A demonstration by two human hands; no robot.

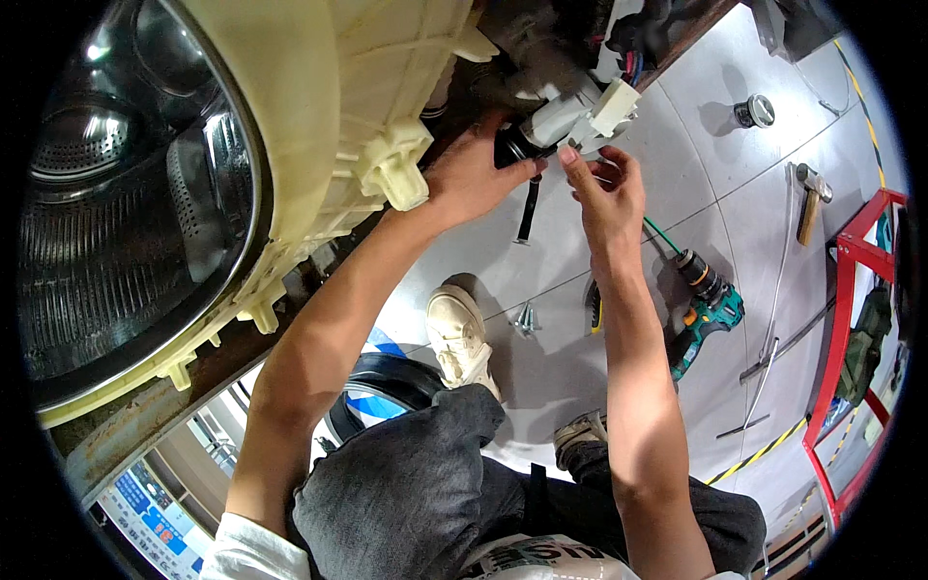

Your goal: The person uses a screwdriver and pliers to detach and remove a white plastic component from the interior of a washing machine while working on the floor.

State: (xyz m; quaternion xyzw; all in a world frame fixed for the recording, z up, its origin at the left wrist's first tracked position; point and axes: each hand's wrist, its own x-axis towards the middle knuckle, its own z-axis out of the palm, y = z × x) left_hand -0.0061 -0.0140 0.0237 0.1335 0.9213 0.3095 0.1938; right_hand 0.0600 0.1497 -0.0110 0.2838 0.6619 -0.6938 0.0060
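Observation:
My left hand (pixel 472 176) is closed around a black rubber hose end (pixel 512 145), its thumb stretched along the lower side. This rubber joins a white and grey plastic pump-like housing (pixel 561 118) under the washing machine's tub. A black strap-like piece (pixel 529 211) hangs below the left thumb. On the housing's other side is my right hand (pixel 607 184), its thumb tip against the lower edge and its fingers curled by the white block (pixel 613 106). Part of the left fingers is hidden behind the rubber and the tub.
The cream plastic tub (pixel 372 77) with a steel drum (pixel 126 242) fills the left. On the tiled floor lie a cordless drill (pixel 708 309), a hammer (pixel 810 201), screws (pixel 525 321), a round cap (pixel 754 111) and a black rubber ring (pixel 396 372). A red frame (pixel 841 319) stands right.

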